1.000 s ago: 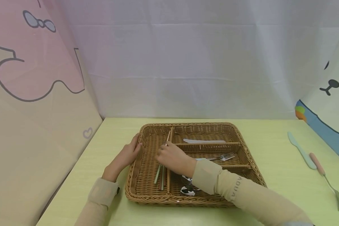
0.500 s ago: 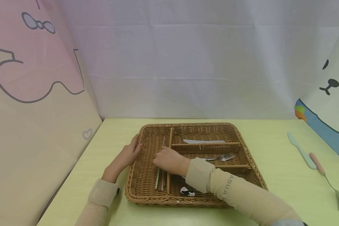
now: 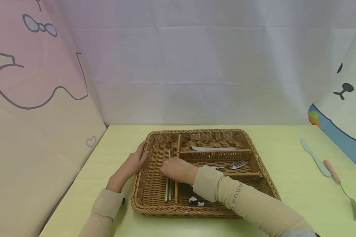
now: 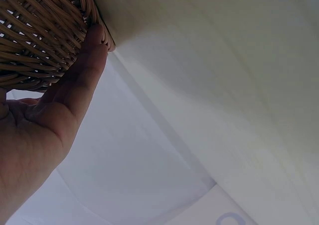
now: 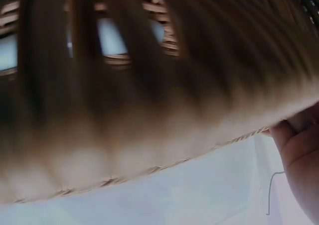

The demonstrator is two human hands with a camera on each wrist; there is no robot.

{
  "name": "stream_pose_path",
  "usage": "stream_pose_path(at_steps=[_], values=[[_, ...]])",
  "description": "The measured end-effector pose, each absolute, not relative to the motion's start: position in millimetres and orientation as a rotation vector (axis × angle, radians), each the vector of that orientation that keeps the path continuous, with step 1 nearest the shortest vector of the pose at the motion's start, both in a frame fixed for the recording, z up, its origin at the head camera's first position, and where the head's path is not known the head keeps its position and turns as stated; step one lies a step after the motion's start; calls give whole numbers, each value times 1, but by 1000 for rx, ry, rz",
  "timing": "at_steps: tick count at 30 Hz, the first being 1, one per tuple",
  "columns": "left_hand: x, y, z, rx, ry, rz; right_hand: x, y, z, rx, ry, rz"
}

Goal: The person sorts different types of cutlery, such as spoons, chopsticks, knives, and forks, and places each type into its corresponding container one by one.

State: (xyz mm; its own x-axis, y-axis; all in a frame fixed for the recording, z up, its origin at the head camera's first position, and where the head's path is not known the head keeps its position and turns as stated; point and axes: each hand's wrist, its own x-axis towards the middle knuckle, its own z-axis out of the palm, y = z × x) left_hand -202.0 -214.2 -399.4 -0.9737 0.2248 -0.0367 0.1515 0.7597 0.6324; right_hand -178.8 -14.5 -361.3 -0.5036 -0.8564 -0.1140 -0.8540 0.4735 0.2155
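Chopsticks: lay lengthwise in the left compartment of the wicker tray, under the right hand.
Risk: the pair could roll apart or ride up on the divider if nudged sideways.
Right hand: rested knuckles-up on the chopsticks; whether its fingers pinched them could not be told.
Left hand: fingers straight, pressed against the tray's left rim.

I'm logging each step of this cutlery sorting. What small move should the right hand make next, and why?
Probably let go and lift clear: the right hand rests over the chopsticks, which already lie flat in the basket's left compartment, while the left hand steadies the rim.
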Motion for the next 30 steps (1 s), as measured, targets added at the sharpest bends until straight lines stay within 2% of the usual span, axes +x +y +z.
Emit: stream_pose_path(at_steps=[19, 30], values=[[-201, -214, -398, 318, 2842, 997, -186, -14, -369, 1534, -2881, -177], [-201, -215, -399, 328, 2846, 998, -183, -9, -360, 1521, -2672, -402]])
